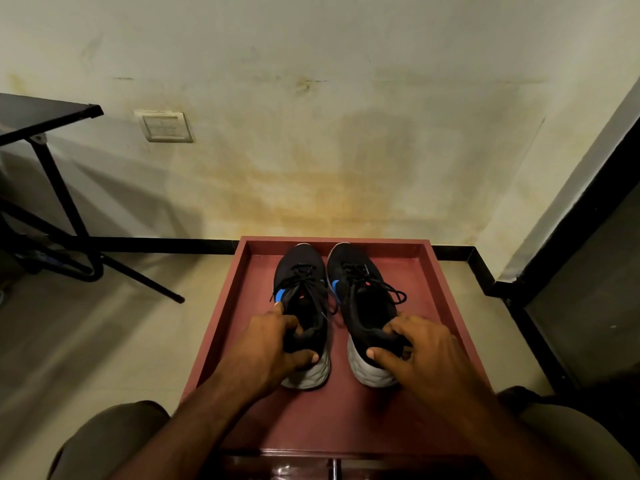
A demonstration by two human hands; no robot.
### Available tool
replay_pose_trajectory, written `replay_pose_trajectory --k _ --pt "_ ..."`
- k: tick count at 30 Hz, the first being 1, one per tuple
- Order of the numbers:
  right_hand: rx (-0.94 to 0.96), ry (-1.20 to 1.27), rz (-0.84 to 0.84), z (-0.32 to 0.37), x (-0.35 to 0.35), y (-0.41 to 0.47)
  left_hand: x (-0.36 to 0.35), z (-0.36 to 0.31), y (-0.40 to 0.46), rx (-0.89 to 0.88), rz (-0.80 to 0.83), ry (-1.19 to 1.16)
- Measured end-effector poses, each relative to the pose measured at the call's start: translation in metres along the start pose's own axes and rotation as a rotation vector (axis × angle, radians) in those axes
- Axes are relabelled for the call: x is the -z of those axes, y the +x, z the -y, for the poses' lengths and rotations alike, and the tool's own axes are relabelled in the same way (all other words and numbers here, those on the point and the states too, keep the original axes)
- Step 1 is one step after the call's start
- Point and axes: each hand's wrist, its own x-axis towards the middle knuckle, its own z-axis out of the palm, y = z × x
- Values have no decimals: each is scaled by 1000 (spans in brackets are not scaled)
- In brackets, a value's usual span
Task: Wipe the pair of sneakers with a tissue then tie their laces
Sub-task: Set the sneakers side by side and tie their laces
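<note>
Left hand (268, 344) closed on heel collar of left black mesh sneaker with grey sole (304, 306), right hand (417, 351) gripping right matching sneaker (363, 306); both side by side in red-brown wooden tray (446, 306), black laces (360, 271) loose

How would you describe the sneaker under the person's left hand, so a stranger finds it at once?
Find the red tray on the floor by the wall. Two black sneakers stand in it, toes to the wall. Take the left sneaker, gripped at its heel by the left hand.

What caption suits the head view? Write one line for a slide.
Left hand and right hand grip the heels of two black sneakers on a red tray.
</note>
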Motion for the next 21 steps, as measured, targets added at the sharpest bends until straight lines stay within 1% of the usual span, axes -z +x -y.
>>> replay_pose_trajectory --k 4,8,10,13,15,18,21 --pt "68 -27 -79 10 -12 0 -4 -7 -1 -30 -52 38" --pt "93 -64 -140 14 -21 -1 -2 -11 -2 -33 -90 99" --pt "82 -96 -130 16 -24 -2 -2 -11 -2 -57 -77 136" --pt "75 -165 -82 17 -28 -2 -5 -13 1 -66 7 163" --pt "68 -200 -46 18 -31 -1 -7 -12 3 -74 33 163" --pt "44 -202 -49 22 -31 0 -10 -3 4 -88 -19 93" --pt "-64 -145 -16 23 -32 1 -15 5 3 -41 -32 -52"
